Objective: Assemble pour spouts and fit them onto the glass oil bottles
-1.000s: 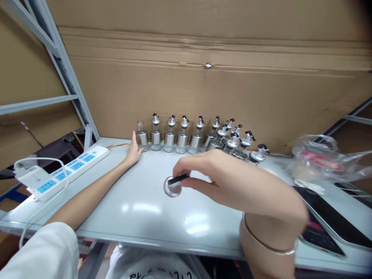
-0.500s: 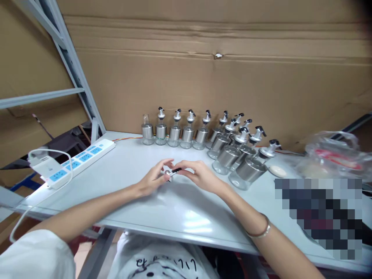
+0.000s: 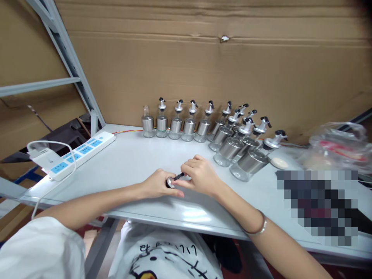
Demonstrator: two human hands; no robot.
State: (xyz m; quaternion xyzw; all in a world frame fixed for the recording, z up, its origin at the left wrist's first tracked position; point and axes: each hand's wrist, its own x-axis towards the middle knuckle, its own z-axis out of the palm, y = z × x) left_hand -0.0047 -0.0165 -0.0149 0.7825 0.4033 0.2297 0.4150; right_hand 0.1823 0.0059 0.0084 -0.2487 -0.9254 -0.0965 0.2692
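Note:
A silver and black bottle pourer spout (image 3: pixel 170 182) is held low over the table between my two hands. My left hand (image 3: pixel 158 183) is closed around its round base, thumb along the near side. With fingers curled, my right hand (image 3: pixel 200 175) pinches the black tip on the right. Beyond my hands, a glass bottle with a steel sleeve (image 3: pixel 148 124) stands upright with its neck bare. Beside it runs a row of similar bottles (image 3: pixel 190 128) fitted with such spouts, and several more (image 3: pixel 252 161) stand closer on the right.
A white power strip (image 3: pixel 84 155) with a plugged-in adapter and cable lies at the left of the grey table (image 3: pixel 133 159). A pale oval object (image 3: pixel 279 163) and a clear plastic bag (image 3: pixel 338 145) are at the right. Cardboard (image 3: pixel 186 69) walls the back.
The spout has turned in my hands and come slightly nearer the table's front edge. My right fingers have curled in more, and my left hand has rolled over it. The view has tilted down slightly.

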